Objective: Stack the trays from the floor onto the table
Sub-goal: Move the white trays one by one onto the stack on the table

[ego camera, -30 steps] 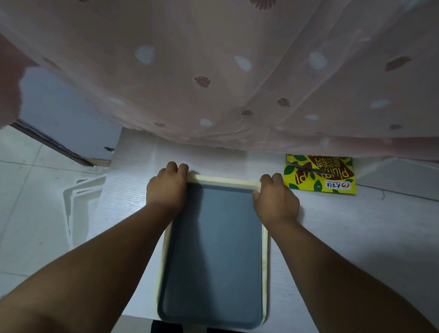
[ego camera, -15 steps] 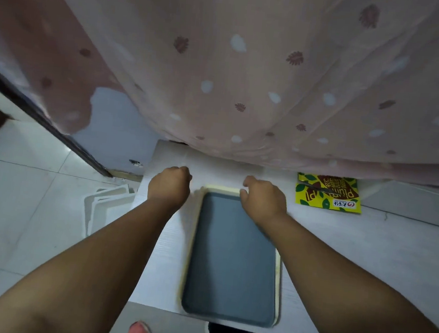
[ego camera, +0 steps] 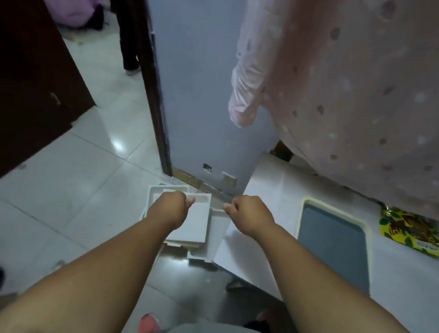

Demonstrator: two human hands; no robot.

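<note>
Several white trays [ego camera: 197,227] lie in a loose pile on the tiled floor, just left of the white table [ego camera: 270,182]. A grey-blue tray with a cream rim [ego camera: 335,247] lies flat on the table. My left hand [ego camera: 170,208] hovers over the floor pile with curled fingers and holds nothing; whether it touches the top tray is unclear. Above the gap between the pile and the table's left edge, my right hand [ego camera: 250,213] is also curled and holds nothing.
A yellow-green snack packet [ego camera: 410,230] lies at the table's far right. A pink dotted curtain [ego camera: 368,86] hangs over the table's back. A dark door [ego camera: 24,67] and a door frame [ego camera: 151,79] stand to the left. A red shoe [ego camera: 148,323] is near my feet.
Both hands let go of the grey-blue tray on the table and swung left. The view turned left and down, so the floor pile now lies under my hands.
</note>
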